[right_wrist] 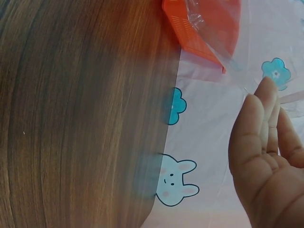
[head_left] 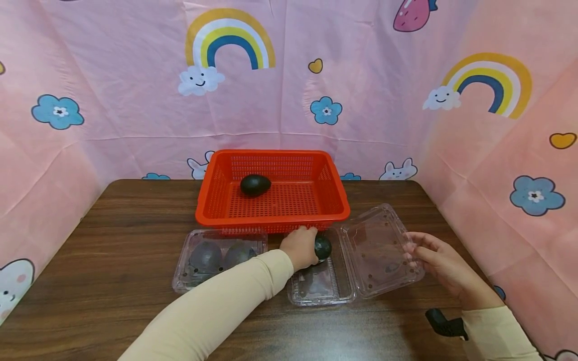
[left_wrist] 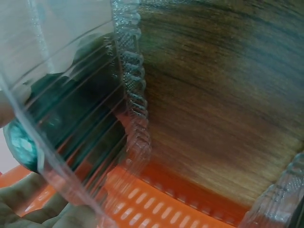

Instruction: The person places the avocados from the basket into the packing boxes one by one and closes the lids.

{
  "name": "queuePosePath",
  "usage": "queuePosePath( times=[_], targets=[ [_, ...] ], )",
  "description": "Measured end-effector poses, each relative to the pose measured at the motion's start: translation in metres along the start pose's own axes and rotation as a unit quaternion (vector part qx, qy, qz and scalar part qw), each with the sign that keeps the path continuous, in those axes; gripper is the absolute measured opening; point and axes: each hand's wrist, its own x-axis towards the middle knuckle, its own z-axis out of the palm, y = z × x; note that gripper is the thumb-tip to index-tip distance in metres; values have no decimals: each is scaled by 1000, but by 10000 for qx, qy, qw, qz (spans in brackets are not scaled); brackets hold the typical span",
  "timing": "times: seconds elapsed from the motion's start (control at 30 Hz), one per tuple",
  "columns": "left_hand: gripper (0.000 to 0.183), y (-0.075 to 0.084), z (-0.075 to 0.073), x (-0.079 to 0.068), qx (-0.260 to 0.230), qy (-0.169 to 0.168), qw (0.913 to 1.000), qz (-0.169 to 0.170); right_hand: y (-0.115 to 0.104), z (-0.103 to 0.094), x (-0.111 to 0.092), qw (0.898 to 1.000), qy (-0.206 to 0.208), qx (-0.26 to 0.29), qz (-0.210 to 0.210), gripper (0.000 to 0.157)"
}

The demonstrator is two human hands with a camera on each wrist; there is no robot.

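In the head view, my left hand (head_left: 300, 249) grips a dark green avocado (head_left: 322, 247) low in the far end of an open clear plastic clamshell box (head_left: 321, 302). The left wrist view shows that avocado (left_wrist: 71, 114) through the ribbed plastic wall, with fingers (left_wrist: 28, 194) around it. On the right, my right hand (head_left: 444, 265) pinches the outer edge of the box's hinged lid (head_left: 372, 250), which is swung out and tilted up. Beside my left forearm stands another clear clamshell (head_left: 180, 278) holding two dark avocados (head_left: 205, 258), partly covered by the sleeve.
Behind the boxes stands a red-orange perforated basket (head_left: 271, 221) with one avocado (head_left: 255, 185) inside. Everything stands on a dark wood-grain table (head_left: 126, 235). A pink patterned cloth (head_left: 280, 110) walls off the back and sides. A black wrist mount (head_left: 444, 323) sits at my right sleeve.
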Motion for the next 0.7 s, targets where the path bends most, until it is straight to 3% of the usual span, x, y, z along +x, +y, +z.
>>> queuePosePath(
  times=[0.7],
  targets=[
    [57, 2, -5, -5, -59, -36, 10000, 48, -1, 0, 0, 10000, -12, -40, 2, 51]
  ],
)
